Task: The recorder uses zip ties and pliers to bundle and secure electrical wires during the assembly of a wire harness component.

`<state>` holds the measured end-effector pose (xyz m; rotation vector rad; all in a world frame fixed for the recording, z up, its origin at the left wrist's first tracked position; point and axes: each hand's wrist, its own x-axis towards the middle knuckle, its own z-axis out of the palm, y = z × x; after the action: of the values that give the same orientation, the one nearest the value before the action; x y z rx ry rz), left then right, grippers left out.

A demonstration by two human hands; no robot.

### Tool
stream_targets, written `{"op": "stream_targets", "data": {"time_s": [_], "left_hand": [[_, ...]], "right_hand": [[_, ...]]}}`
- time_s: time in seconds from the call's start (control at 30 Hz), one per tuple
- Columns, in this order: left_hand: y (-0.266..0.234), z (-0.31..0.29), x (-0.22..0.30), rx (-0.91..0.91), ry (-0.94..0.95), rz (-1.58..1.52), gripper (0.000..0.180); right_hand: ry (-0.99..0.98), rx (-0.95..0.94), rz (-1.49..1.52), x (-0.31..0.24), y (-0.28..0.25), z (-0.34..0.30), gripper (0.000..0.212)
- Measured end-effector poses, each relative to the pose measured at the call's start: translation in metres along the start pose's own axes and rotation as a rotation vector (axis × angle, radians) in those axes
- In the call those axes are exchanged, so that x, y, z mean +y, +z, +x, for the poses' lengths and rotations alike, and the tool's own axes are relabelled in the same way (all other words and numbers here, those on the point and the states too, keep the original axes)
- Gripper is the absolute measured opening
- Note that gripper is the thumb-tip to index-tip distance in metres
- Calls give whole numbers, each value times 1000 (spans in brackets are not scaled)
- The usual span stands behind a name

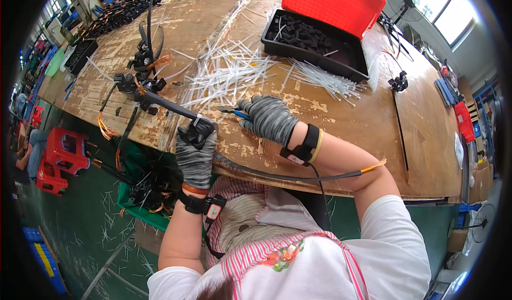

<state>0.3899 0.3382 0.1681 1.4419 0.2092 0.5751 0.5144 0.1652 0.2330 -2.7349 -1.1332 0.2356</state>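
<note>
My left hand (195,158), in a grey striped glove, is closed around a black cable (173,106) at the table's near edge. A black plastic fitting (195,133) sits on the cable at my fingers, with a bit of white beside it. One length runs right, past my right forearm, to a bare copper end (373,166). To the upper left the cable joins several black connectors (128,84) with exposed copper strands. My right hand (271,120), gloved alike, grips blue-handled cutters (241,114), whose tips point left toward the cable.
Loose white cable ties (226,76) lie scattered beyond my hands, beside a neater bundle (328,80). Behind stands a black box (341,65) of small black parts, its red lid (333,4) raised. Below the table's left edge is a green crate (124,196) of black cables; red stools (65,150) stand further left.
</note>
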Motion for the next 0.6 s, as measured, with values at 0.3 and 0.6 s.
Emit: {"op": "stream_targets", "data": {"time_s": [0.3, 0.6], "left_hand": [[6, 0, 3, -35, 50, 283, 28], [-4, -20, 47, -25, 326, 339, 44]], "right_hand": [[-120, 150, -213, 22, 13, -20, 45], [128, -472, 1280, 90, -59, -169, 55]]}}
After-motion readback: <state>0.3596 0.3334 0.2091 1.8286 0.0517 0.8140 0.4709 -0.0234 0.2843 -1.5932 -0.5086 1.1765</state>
